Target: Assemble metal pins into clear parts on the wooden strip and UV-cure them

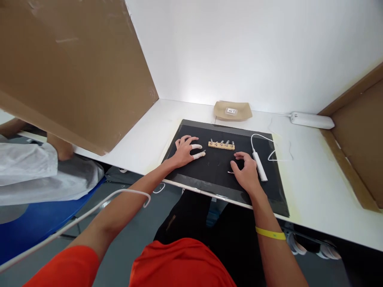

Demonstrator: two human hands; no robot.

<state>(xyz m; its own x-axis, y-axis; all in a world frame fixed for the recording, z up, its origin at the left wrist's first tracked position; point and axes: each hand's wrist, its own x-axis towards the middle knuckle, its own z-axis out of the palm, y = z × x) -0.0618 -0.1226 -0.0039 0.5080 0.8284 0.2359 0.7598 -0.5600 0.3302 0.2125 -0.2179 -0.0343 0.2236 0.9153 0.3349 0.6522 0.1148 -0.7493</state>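
On the black mat [203, 173], my left hand [184, 152] rests with its fingers spread and white covers on two of them. A small dark bit [204, 151] shows at the tip of the lower covered finger; whether it is a separate piece is unclear. Beyond and between the hands lies a small wooden strip [221, 146] with several metal fittings standing along it. My right hand [245, 171] is at the right of the mat, fingers curved and apart. A thin metal piece [230, 172] pokes out beside its thumb, the rest hidden under the hand.
A white stick-shaped device [259, 165] with a cable lies right of my right hand. Behind the mat is a brown tray [220, 113] holding a small clear labelled box [231, 111]. Cardboard [89, 79] stands at left; a white power strip [312, 120] is at right. Another person's sleeve [26, 163] shows left.
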